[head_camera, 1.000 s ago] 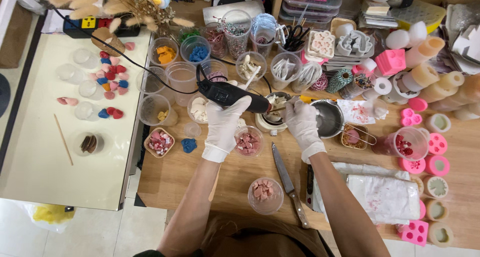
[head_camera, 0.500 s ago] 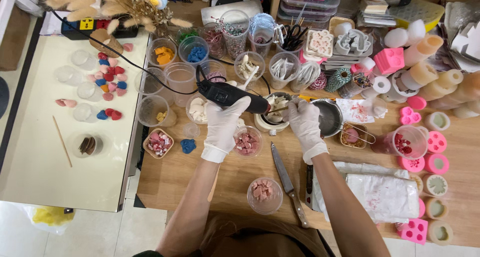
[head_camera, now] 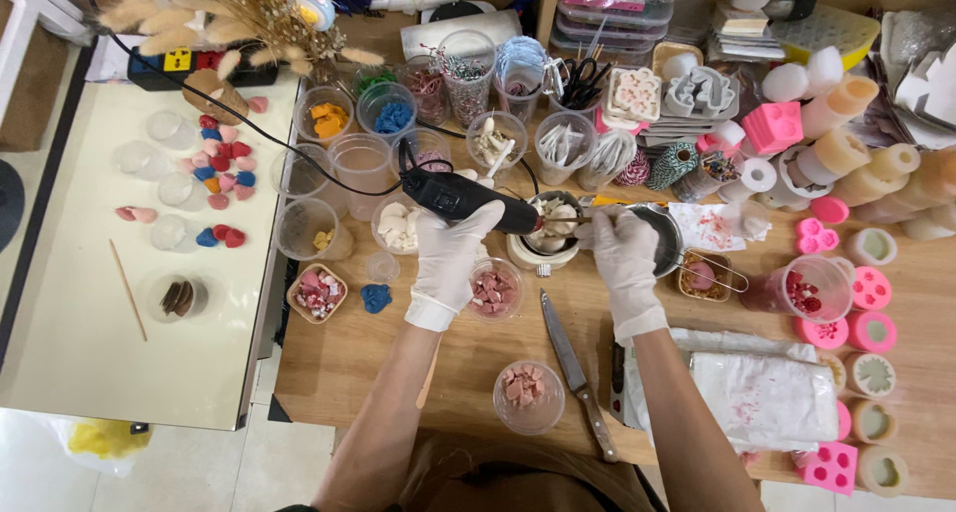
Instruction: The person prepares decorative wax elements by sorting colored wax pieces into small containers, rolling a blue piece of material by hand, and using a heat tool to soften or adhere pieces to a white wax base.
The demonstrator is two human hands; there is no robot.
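Two gloved hands work above the wooden table (head_camera: pixel 398 363): the left hand (head_camera: pixel 450 253) and the right hand (head_camera: pixel 622 258). One black heat gun (head_camera: pixel 468 198) sits in the left. One knife (head_camera: pixel 576 373) lies on the table, just right of one clear cup of pink chunks (head_camera: pixel 528 394). One small white pot (head_camera: pixel 548 235) stands between the hands. One pair of scissors (head_camera: pixel 586 74) stands in a cup behind that pot. One bunch of dried flowers (head_camera: pixel 234 14) rises far left of it.
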